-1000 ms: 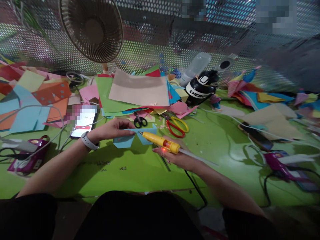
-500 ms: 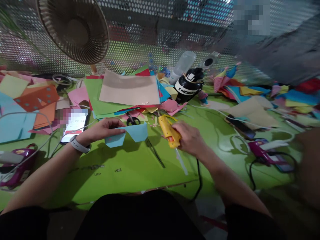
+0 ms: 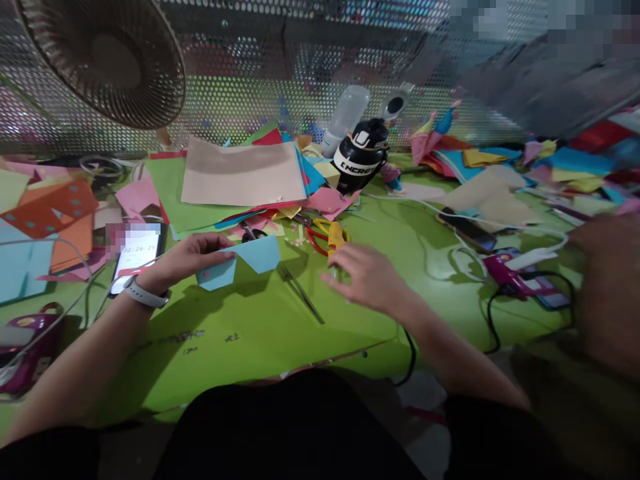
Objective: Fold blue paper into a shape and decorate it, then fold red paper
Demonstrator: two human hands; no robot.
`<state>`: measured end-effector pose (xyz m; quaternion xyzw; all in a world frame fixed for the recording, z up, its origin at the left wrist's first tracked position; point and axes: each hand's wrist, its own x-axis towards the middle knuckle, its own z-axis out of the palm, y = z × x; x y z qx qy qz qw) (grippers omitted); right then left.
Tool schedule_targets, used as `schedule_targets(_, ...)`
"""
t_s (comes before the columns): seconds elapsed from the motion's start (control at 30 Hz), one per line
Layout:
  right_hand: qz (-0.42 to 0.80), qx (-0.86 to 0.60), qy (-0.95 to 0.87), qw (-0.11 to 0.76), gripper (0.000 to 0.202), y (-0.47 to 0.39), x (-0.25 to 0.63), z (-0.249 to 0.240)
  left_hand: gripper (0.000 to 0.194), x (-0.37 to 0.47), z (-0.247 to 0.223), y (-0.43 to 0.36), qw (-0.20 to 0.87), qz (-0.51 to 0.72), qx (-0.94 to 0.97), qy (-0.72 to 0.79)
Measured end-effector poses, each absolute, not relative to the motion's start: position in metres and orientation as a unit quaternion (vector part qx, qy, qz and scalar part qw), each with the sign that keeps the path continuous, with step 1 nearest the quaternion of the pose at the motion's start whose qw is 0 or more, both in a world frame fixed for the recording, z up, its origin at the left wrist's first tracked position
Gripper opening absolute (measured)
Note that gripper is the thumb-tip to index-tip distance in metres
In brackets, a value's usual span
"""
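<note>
My left hand pinches a folded light-blue paper piece above the green table. The paper has two flaps that hang down on either side of my fingertips. My right hand has its fingers apart, with nothing held between them. Just beyond its fingers lies a yellow glue gun, partly hidden by the hand. Red- and yellow-handled scissors are beside the gun. Tweezers lie between my hands, and black-handled scissors sit behind the blue paper.
A paper stack and a black bottle stand at the back. A lit phone lies by my left wrist. Cables and a purple power strip are at right, near another person's arm. A fan is at back left.
My right hand has let go of the yellow glue gun, which now rests farther back, and its fingers have opened. My left hand still holds the blue paper. The whole view has shifted slightly.
</note>
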<state>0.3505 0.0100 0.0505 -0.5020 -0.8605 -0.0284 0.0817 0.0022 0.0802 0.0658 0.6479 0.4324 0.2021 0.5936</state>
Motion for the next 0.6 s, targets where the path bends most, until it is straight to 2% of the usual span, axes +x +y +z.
schedule_targets(0.07,0.031,-0.476,-0.879,-0.012,0.038,-0.006,0.325,0.048,0.022,0.001,0.065,0.081,0.589,0.210,0.646,0.437)
schedule_targets(0.13,0.060,-0.474,-0.875,-0.080,0.028,-0.016,0.307,0.042,0.021,0.000,0.064,0.082,0.584,0.213,0.648,0.440)
schedule_targets(0.27,0.083,-0.521,-0.844,-0.096,0.021,-0.018,0.303,0.035,0.023,-0.002,0.066,0.084,0.583,0.223,0.646,0.440)
schedule_targets(0.37,0.153,-0.559,-0.815,-0.002,0.022,-0.012,0.316,0.042,0.025,-0.001,0.070,0.083,0.586,0.228,0.632,0.453)
schedule_targets(0.47,0.342,-0.538,-0.757,0.144,0.034,-0.004,0.329,0.051,0.026,-0.001,0.074,0.081,0.590,0.227,0.620,0.465)
schedule_targets(0.6,0.570,-0.468,-0.614,0.281,0.025,0.006,0.340,0.059,0.031,-0.004,0.078,0.081,0.577,0.238,0.615,0.481)
